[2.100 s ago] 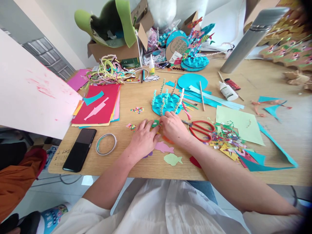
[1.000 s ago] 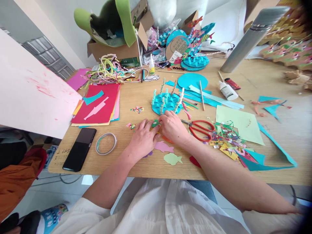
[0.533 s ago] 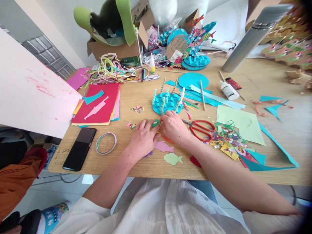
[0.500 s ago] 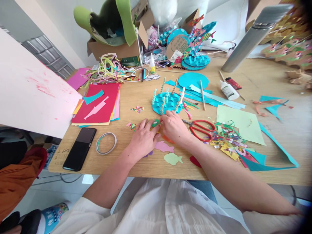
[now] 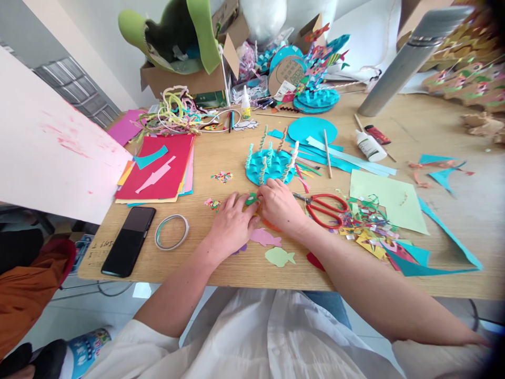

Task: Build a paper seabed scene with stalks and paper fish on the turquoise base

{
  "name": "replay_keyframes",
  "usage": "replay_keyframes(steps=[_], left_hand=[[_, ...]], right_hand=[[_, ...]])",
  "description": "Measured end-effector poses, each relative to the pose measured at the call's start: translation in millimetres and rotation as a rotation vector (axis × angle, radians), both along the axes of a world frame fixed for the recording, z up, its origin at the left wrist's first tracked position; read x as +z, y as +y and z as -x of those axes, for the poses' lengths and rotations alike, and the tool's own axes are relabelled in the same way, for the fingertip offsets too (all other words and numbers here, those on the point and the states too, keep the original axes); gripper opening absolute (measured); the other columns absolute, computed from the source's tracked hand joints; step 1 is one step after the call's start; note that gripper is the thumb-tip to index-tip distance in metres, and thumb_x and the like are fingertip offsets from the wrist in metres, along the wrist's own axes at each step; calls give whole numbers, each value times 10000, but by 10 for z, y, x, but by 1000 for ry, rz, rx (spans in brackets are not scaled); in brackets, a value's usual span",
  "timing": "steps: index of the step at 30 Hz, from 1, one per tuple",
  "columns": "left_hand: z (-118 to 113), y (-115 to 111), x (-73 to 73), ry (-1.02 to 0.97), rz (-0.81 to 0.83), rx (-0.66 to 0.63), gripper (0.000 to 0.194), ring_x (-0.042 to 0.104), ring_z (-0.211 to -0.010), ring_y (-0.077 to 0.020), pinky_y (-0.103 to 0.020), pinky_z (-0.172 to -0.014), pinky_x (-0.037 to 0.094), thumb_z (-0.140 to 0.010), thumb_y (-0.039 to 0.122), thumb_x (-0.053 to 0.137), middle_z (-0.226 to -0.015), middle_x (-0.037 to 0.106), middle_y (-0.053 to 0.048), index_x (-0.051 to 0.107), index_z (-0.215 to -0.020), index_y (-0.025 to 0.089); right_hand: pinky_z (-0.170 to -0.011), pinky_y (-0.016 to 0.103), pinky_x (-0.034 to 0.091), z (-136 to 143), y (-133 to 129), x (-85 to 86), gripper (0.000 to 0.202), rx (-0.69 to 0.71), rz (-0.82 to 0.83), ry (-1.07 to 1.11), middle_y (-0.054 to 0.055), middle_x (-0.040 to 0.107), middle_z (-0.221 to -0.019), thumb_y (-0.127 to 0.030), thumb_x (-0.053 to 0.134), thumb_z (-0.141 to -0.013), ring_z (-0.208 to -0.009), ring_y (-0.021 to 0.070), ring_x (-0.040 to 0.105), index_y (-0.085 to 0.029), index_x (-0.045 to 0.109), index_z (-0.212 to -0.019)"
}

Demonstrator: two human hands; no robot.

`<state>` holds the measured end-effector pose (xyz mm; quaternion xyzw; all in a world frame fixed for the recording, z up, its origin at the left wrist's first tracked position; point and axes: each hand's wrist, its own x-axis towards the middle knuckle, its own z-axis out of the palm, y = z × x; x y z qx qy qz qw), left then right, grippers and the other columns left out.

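My left hand (image 5: 232, 223) lies low on the table with its fingers spread, the fingertips at the edge of a small green paper cut-out (image 5: 251, 199), which is partly covered. On the cut-out's other side, my right hand (image 5: 279, 204) has its fingers pinched together; what they hold is hidden. Close below the hands are a pink paper fish (image 5: 266, 237), a light green paper fish (image 5: 280, 257) and a red paper piece (image 5: 315, 261). An orange piece (image 5: 272, 225) shows partly under my right hand. Just beyond stands a blue scalloped base (image 5: 272, 163) with upright curled pipe cleaners.
Red-handled scissors (image 5: 327, 209) lie right of my right hand, beside paper scraps (image 5: 371, 221). A tape roll (image 5: 172, 232), a phone (image 5: 129, 241) and a coloured paper stack (image 5: 158, 166) are on the left. A glue bottle (image 5: 371, 146) and grey flask (image 5: 410, 63) are at right.
My right hand's fingers shift very slightly by the green cut-out. The left hand and the things on the table keep their places.
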<state>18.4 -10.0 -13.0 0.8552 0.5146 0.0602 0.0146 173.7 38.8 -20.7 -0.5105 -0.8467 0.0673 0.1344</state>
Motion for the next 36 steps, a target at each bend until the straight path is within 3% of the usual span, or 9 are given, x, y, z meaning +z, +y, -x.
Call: replay_keyframes(steps=[23,30,36], left_hand=[[53,61,-22,-85,40,-2,356,420,-1299,-297,-481,-1107,370,-968,354,458,-1349,548,-97,620,-1261,233],[78,85,-17,-204,38,-8,290,446,-1267,-279,-448,-1108,386,-951,309,503,-1279,589,-82,698,-1151,228],[92,129,-9,-313,-96,11,154,525,-1130,-238,-400,-997,469,-901,225,586,-1160,616,-93,732,-939,193]], right_hand=[[-835,349,379,-9,8,-3,245,-24,53,47,139,623,-948,-131,405,-888,-920,261,537,-131,646,-927],[-824,352,396,-39,17,34,225,-52,77,155,129,685,-904,-103,366,-879,-850,252,580,-121,559,-993],[-722,329,431,-41,13,58,225,-94,138,301,142,701,-882,-114,331,-887,-819,246,635,-116,490,-1047]])
